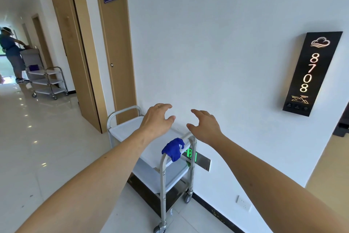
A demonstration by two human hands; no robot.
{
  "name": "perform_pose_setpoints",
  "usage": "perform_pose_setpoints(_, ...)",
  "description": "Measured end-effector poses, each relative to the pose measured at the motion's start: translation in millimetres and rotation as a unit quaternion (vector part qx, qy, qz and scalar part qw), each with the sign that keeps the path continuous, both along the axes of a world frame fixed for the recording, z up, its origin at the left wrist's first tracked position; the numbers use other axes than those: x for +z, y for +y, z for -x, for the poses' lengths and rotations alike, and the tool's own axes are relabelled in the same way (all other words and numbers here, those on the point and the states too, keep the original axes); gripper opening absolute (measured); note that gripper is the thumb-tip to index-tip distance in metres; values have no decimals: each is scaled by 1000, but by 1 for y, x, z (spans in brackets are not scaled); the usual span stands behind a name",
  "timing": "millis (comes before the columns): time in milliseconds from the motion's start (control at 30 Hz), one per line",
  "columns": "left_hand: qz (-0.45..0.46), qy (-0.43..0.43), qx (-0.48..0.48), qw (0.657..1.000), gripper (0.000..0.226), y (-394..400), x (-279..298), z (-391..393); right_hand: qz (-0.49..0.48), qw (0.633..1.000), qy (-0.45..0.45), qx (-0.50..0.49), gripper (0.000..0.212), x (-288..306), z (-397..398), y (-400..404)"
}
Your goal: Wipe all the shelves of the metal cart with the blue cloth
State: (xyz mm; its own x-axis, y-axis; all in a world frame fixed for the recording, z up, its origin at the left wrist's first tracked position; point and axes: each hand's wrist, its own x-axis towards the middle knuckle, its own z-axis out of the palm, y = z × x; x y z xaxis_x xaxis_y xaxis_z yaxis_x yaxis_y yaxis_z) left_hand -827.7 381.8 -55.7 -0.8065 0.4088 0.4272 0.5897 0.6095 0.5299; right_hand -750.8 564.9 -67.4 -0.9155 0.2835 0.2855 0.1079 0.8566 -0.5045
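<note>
Below the spread, empty fingers of the left hand (157, 119) and right hand (204, 125), the blue cloth (173, 148) hangs draped over the metal cart (163, 176) handle; soft, light and limp, it is probably best pinched at its bunched top.

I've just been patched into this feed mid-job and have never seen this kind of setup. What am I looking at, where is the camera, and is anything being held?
There is no machine: a person wears one wide-angle camera on the head, looking forward and down. The two bare arms are theirs. The left hand and right hand hover open above the metal cart, holding nothing. The blue cloth hangs over the cart's near handle rail, untouched. The cart stands against a white wall in a corridor, beside a room sign reading 8708. Another cart stands far down the hall.
</note>
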Motion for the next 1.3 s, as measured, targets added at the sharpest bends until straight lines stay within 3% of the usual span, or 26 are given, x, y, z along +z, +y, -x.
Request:
perform_pose_setpoints(733,56,-23,-80,995,47,-15,-48,274,14,993,-58,-105,64,-47,234,-28)
perform_pose_setpoints(1300,139,-117,-110,977,49,44,-172,371,83,976,-167,-115,62,-170,331,14)
